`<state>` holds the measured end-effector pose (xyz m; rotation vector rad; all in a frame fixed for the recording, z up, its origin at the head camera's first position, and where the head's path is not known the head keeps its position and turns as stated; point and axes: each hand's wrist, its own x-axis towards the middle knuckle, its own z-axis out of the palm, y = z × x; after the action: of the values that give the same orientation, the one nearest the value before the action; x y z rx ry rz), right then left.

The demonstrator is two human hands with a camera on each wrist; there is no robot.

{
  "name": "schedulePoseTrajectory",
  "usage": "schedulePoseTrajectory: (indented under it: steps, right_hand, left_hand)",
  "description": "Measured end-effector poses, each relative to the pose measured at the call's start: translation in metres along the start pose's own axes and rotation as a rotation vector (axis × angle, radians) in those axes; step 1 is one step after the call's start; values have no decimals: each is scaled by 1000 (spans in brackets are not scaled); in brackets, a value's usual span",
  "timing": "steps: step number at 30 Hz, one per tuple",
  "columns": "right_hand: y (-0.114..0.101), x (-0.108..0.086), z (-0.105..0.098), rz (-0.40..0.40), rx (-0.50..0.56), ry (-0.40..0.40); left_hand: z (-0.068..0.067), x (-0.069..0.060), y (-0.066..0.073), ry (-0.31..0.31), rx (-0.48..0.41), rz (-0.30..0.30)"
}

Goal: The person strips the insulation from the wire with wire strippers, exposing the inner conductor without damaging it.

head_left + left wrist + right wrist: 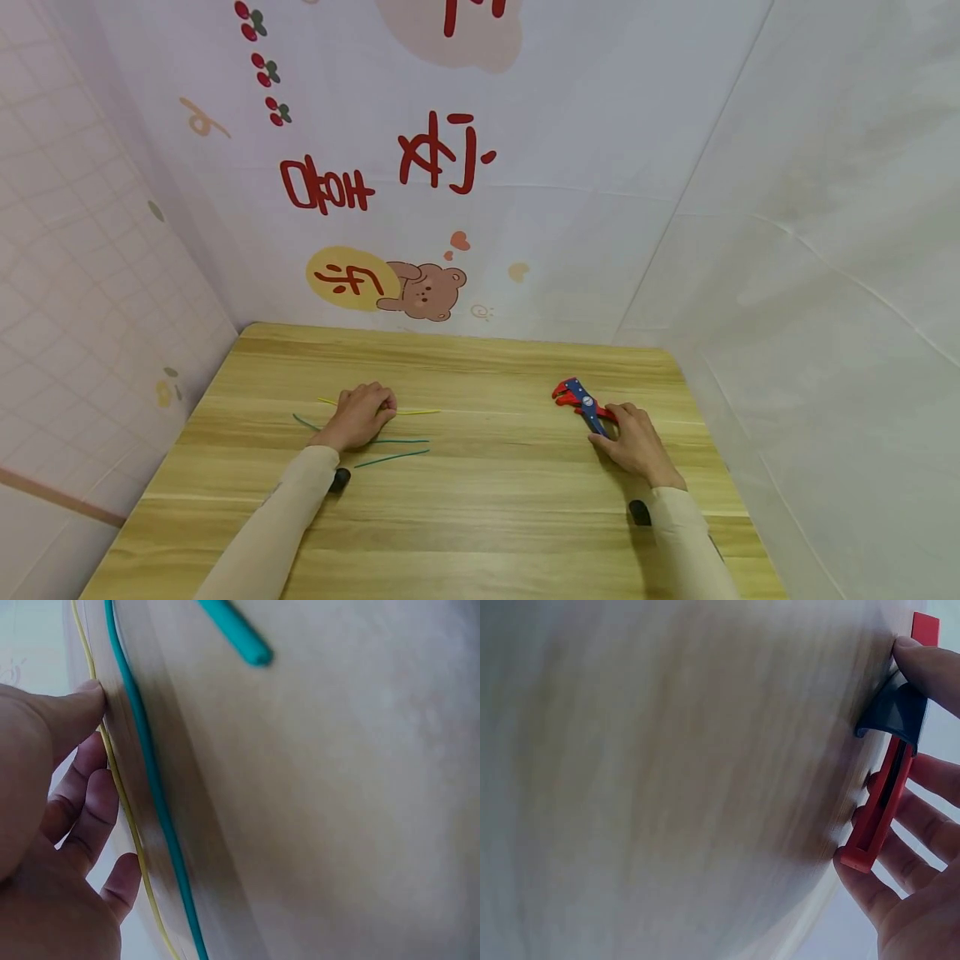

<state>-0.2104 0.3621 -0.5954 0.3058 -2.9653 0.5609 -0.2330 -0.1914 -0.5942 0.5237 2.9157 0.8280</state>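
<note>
At the table's left side, my left hand [360, 415] pinches a thin yellow wire [420, 412] between thumb and fingers. The left wrist view shows the thumb tip on that wire, its other fingers curled close by. A long green wire [401, 441] passes beneath the hand or wrist, and a shorter green wire [392, 458] lies nearer the body. Over on the right, my right hand [637, 442] holds red and blue wire strippers [588, 402], the head pointing away to the left. Its thumb is at the blue handle [896, 712], its fingers along the red handle [877, 810].
All of this is on a wood-grain table [480, 517]. A printed cloth wall [570, 250] stands along the back edge, with further cloth walls at left and right. Dark wrist camera parts [640, 512] hang under both sleeves.
</note>
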Motion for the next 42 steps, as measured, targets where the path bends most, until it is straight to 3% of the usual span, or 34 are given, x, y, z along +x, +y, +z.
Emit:
schedulePoseTrajectory:
  steps: [11, 23, 33, 42]
  right_hand:
    - [-2, 2, 0, 29, 22, -25]
    - [-6, 1, 2, 60, 52, -49]
    - [-9, 3, 3, 98, 56, -76]
    - [-14, 6, 1, 148, 43, -143]
  left_hand:
    - [-2, -1, 3, -28, 29, -12]
    - [-6, -5, 4, -21, 17, 24]
    - [-7, -8, 3, 48, -15, 36]
    - [-7, -9, 6, 137, 7, 110]
